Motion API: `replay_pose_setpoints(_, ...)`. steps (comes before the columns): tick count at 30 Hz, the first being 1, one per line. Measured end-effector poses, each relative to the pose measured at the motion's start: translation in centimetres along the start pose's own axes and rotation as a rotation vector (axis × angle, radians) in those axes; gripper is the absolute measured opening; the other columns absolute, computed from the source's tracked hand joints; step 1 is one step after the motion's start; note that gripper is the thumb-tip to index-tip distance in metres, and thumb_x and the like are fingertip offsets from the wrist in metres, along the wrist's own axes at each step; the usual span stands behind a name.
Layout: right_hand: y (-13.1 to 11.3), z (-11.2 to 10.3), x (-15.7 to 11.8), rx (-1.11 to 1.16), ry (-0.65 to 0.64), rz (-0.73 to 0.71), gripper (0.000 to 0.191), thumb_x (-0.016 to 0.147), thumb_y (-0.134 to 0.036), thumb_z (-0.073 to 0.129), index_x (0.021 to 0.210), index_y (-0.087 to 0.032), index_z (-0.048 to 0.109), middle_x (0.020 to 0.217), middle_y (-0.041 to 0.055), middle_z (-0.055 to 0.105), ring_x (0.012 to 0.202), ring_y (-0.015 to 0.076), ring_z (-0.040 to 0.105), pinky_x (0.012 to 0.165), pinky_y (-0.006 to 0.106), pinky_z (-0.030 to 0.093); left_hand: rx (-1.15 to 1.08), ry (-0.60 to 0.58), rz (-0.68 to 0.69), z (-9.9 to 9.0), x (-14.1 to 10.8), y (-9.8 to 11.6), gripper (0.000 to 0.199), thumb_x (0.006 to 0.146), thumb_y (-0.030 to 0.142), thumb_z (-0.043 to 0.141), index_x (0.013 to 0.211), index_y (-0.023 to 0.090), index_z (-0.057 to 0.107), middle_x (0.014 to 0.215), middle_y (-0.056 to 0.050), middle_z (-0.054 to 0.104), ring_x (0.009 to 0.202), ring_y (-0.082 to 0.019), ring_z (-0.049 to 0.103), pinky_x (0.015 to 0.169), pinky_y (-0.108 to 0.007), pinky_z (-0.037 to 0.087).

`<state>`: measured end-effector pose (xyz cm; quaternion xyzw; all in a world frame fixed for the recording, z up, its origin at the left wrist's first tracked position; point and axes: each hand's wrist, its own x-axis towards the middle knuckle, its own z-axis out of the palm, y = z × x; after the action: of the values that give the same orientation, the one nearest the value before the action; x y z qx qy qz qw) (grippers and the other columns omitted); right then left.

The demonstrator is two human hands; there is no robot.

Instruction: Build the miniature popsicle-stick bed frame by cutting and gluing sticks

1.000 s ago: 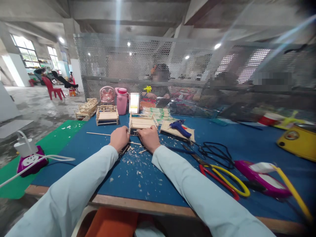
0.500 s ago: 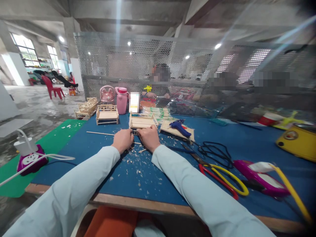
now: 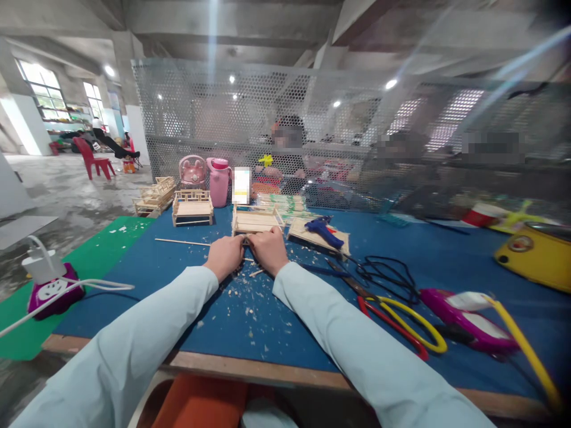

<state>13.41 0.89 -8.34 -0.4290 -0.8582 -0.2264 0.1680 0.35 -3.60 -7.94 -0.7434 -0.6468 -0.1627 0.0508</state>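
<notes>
stick frame (image 3: 255, 223) sits on the blue table (image 3: 223, 336), just past my curled left hand (image 3: 226, 255) and right hand (image 3: 270, 249), can't tell what they're pinching; looks light, stiff, snappable, I'd grip the base edges

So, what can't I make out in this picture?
All in the head view:
Anything held between the left hand and right hand: hidden by the hands themselves.
What the white screen shows: pixelated.
Rest of the yellow container: cut off by the right edge.
Person behind the perforated panel: obscured by it and pixelation.

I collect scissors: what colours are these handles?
The scissors' handles are red and yellow, clearest in the head view.
</notes>
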Motion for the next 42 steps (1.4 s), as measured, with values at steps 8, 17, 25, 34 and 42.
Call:
replay_pose_setpoints(8, 0.0, -0.1, 0.0, -0.004, -0.003, 0.002, 0.026, 0.085, -0.022, 0.039, 0.08, -0.017, 0.064, 0.074, 0.0073, 0.068, 0.069, 0.0148, 0.055, 0.07, 0.033, 0.018, -0.025, -0.017, -0.025, -0.1, 0.0, 0.1, 0.028, 0.084, 0.025, 0.037, 0.104, 0.022, 0.057, 0.094, -0.008, 0.066, 0.088, -0.021, 0.061, 0.076, -0.03, 0.046)
replay_pose_setpoints(17, 0.0, 0.1, 0.1, -0.008, 0.021, -0.002, 0.025, 0.085, -0.021, 0.04, 0.077, -0.018, 0.064, 0.071, 0.0057, 0.067, 0.067, 0.0143, 0.054, 0.069, 0.032, 0.018, -0.045, 0.035, -0.142, -0.3, 0.1, -0.7, 0.026, 0.082, 0.028, 0.039, 0.09, 0.019, 0.062, 0.087, -0.009, 0.067, 0.084, -0.022, 0.062, 0.072, -0.03, 0.046)
replay_pose_setpoints(25, 0.0, 0.2, 0.1, -0.01, 0.021, -0.007, 0.026, 0.086, -0.022, 0.039, 0.078, -0.018, 0.064, 0.071, 0.0055, 0.067, 0.067, 0.0142, 0.054, 0.068, 0.033, 0.017, -0.054, 0.038, -0.132, -0.4, 0.0, -0.7, 0.028, 0.082, 0.03, 0.039, 0.089, 0.019, 0.063, 0.086, -0.009, 0.067, 0.083, -0.022, 0.061, 0.072, -0.03, 0.046)
replay_pose_setpoints(34, 0.0, 0.2, 0.2, -0.012, 0.028, -0.008, 0.027, 0.086, -0.022, 0.038, 0.077, -0.018, 0.063, 0.071, 0.0052, 0.068, 0.067, 0.0148, 0.055, 0.068, 0.033, 0.017, -0.079, 0.018, -0.136, -0.3, 0.1, -0.7, 0.03, 0.083, 0.031, 0.038, 0.09, 0.018, 0.065, 0.087, -0.011, 0.067, 0.086, -0.023, 0.061, 0.073, -0.03, 0.045)
replay_pose_setpoints(42, 0.0, 0.4, 0.1, 0.001, 0.05, -0.015, 0.028, 0.086, -0.022, 0.038, 0.075, -0.018, 0.063, 0.071, 0.0055, 0.067, 0.065, 0.0147, 0.054, 0.068, 0.033, 0.017, -0.104, 0.042, -0.134, 0.0, 0.2, -1.0, 0.03, 0.082, 0.031, 0.038, 0.089, 0.018, 0.065, 0.085, -0.012, 0.067, 0.084, -0.023, 0.061, 0.071, -0.03, 0.044)
